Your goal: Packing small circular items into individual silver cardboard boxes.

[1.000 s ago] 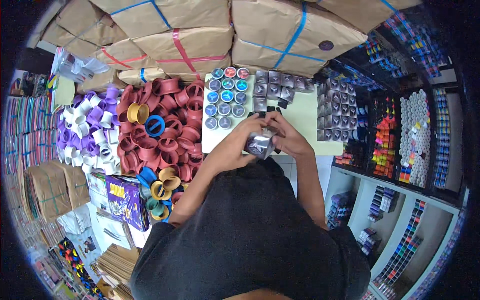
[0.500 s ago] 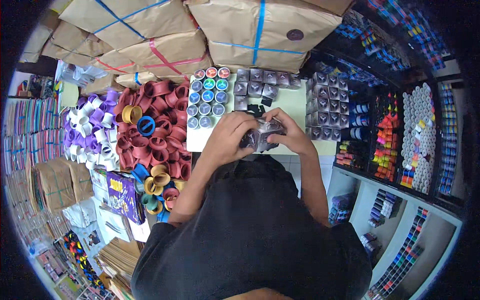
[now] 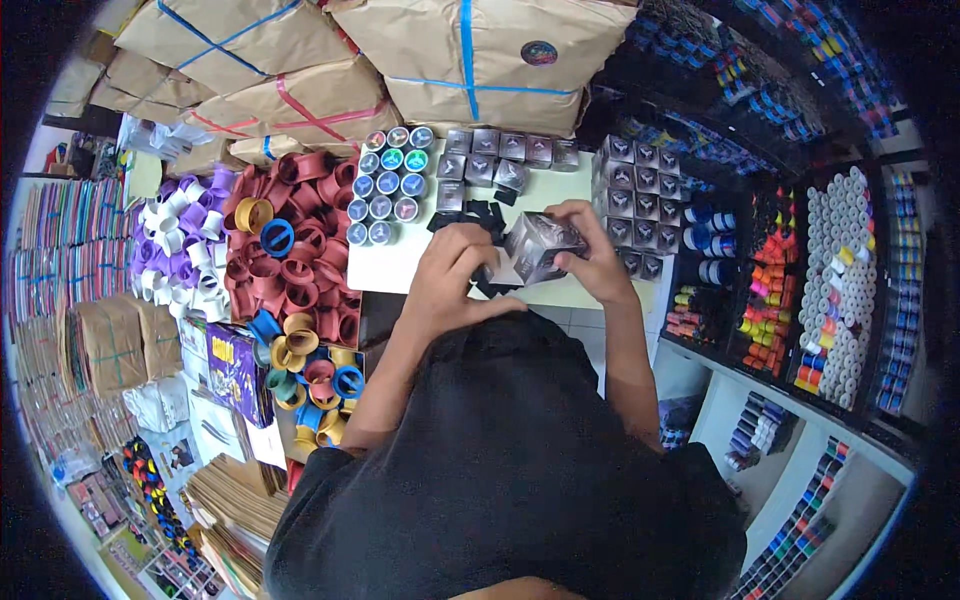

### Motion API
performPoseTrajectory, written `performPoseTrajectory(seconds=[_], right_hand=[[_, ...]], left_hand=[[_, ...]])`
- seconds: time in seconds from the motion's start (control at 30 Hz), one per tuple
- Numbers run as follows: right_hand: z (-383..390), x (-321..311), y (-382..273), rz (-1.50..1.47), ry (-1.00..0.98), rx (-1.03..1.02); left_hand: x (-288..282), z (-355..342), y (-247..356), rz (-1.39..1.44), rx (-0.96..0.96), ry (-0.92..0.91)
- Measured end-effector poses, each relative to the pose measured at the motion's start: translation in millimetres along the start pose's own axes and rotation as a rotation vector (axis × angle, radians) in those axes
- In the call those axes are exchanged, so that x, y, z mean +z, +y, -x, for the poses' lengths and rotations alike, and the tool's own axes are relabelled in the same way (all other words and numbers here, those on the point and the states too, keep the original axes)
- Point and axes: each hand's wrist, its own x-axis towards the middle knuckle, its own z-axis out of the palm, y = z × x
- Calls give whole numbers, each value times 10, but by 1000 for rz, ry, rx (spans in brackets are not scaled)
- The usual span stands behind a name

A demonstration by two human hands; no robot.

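Note:
My right hand [image 3: 603, 268] holds a small dark grey printed box [image 3: 543, 246], tilted, with the thumb on its near side and fingers over its far side. My left hand [image 3: 452, 278] is just left of the box and apart from it. Its thumb is stretched out and its other fingers are bent, with a gap between them. Small flat black pieces [image 3: 486, 214] lie loose on the white table [image 3: 390, 272], just beyond and around the left fingertips. Whether those fingertips touch any of them I cannot tell.
Rows of round tins [image 3: 388, 184] stand at the back left, similar boxes [image 3: 512, 147] behind the black pieces. More boxes [image 3: 640, 195] are stacked on the right. Red plastic rings [image 3: 300, 245] heap up at left. Thread racks [image 3: 840, 270] line the right; wrapped parcels [image 3: 430, 60] sit behind.
My left hand has let go of the box and drawn away to its left. The box stays in my right hand and has turned. The whole view has shifted slightly.

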Motion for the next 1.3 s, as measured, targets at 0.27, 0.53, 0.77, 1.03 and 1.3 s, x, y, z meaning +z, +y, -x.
performPoseTrajectory(seconds=[0.27,0.53,0.77,1.03,1.3], right_hand=[[10,150,85,-307,259,-98],[-144,618,276,-187,323,-144],[-308,1172,583,14,87,-416],[-490,1376,137,-21,108,-21],[-824,1769,74,346,165,60]], left_hand=[[350,169,90,31,-349,157],[508,348,-1,592,-750,89],[310,228,-25,681,-812,496],[-484,330,-485,100,-483,259],[-805,456,-844,47,-410,143]])
